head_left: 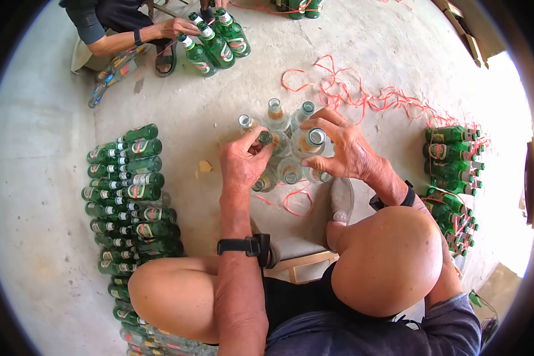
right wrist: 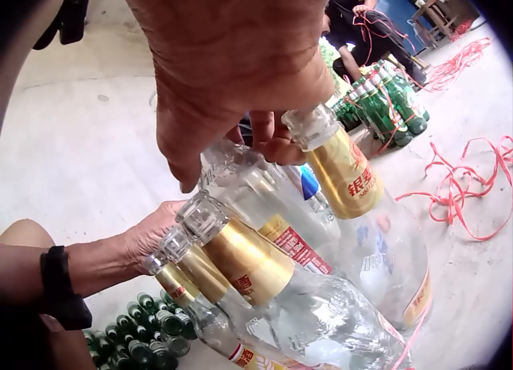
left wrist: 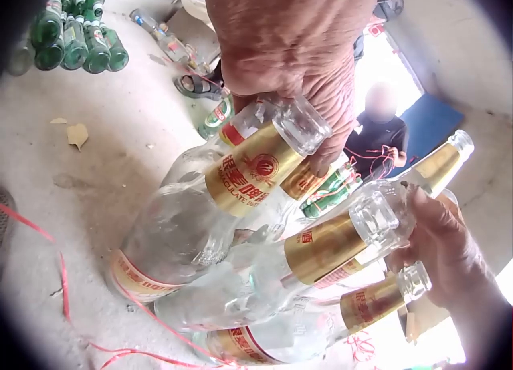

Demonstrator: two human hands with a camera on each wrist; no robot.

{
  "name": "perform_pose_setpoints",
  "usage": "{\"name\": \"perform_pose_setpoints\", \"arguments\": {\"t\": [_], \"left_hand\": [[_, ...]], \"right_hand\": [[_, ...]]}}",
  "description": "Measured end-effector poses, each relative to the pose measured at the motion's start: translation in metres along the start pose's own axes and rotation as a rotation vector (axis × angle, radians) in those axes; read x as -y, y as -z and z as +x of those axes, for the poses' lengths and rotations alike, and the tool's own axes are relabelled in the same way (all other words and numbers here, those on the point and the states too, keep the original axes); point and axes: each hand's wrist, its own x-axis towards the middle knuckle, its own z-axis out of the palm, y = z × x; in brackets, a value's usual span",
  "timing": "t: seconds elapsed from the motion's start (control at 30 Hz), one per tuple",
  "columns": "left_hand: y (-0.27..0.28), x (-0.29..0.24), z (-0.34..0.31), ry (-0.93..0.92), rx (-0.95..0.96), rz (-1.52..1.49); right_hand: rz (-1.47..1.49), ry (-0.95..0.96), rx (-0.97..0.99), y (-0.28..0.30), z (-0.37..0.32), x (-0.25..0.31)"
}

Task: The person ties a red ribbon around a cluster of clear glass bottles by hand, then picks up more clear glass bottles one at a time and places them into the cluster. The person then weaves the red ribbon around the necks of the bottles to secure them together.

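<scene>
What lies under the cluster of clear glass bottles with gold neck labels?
Red plastic string runs out from beneath the clear glass bottles onto the concrete floor. Its course underneath is covered by the bottles.

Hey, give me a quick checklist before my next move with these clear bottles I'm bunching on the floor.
1. Left hand pinches one neck of the clear bottles: ok.
2. Right hand curls round another neck: ok.
3. Bottles stand bunched, sides touching: ok.
4. Red string lies loose on the floor by the bunch: ok.
5. String looped fully round the bunch: cannot tell.
6. Green bottles lie apart from the bunch: ok.
</scene>
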Motion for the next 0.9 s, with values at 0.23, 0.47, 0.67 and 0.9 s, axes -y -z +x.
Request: {"name": "perform_pose_setpoints", "arguments": {"t": [0.23,0.47,0.67,0.9], "left_hand": [[0.000,0.003,0.000,-0.003,-0.019,-0.004],[-0.003,0.004,-0.001,-0.071,-0.080,-0.040],[0.002,-0.006,0.003,-0.035,-0.033,0.012],[0.000,-0.007,0.000,-0.047,-0.031,0.043]], "right_hand": [[0.324,0.049,0.015,0.003,0.024,0.024],[0.530,-0.009,0.095,-0.032,0.029,0.012],[0.415,0.061,0.112,-0.050,0.028,0.007],[0.423,0.128,0.110,-0.050,0.026,0.007]]}}
